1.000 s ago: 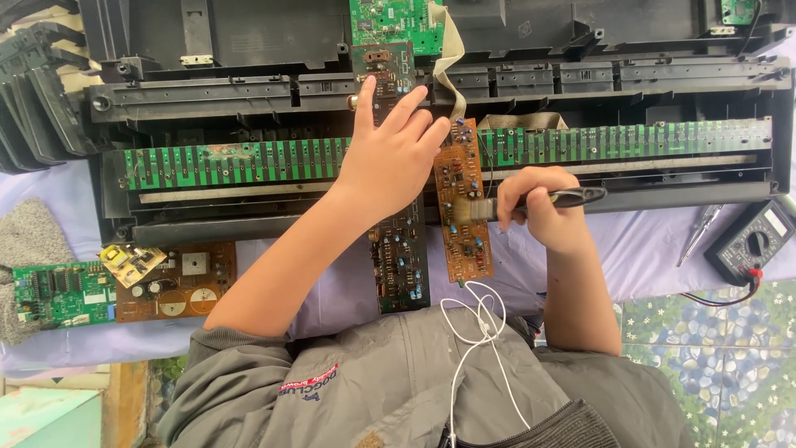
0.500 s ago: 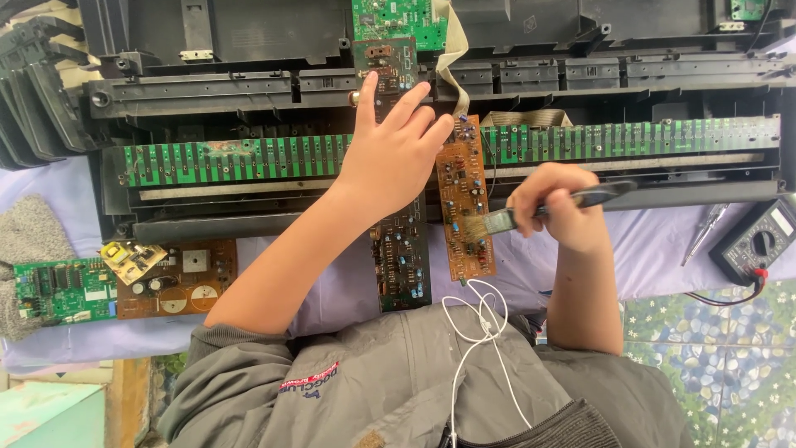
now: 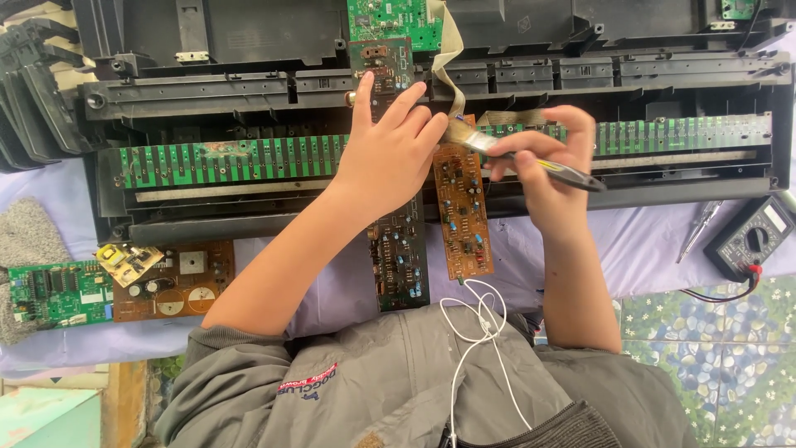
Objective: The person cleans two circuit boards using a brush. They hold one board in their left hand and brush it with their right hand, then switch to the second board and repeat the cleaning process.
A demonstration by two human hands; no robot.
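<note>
Lavender cloth covers the table under the gutted keyboard chassis (image 3: pixel 431 75); my left hand (image 3: pixel 390 149) lies flat, fingers spread, on the dark circuit board (image 3: pixel 400 249); my right hand (image 3: pixel 539 170) is clamped on a brush (image 3: pixel 518 158), bristles leftward over the top of the brown board (image 3: pixel 463 211), which runs lengthwise toward me.

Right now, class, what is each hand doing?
Left hand: open, fingers resting flat on the dark circuit board.
Right hand: closed, holding a brush.

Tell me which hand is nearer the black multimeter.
Right. The right hand, holding a brush, is over the boards, closer to the multimeter; the left hand lies farther away beyond it.
</note>
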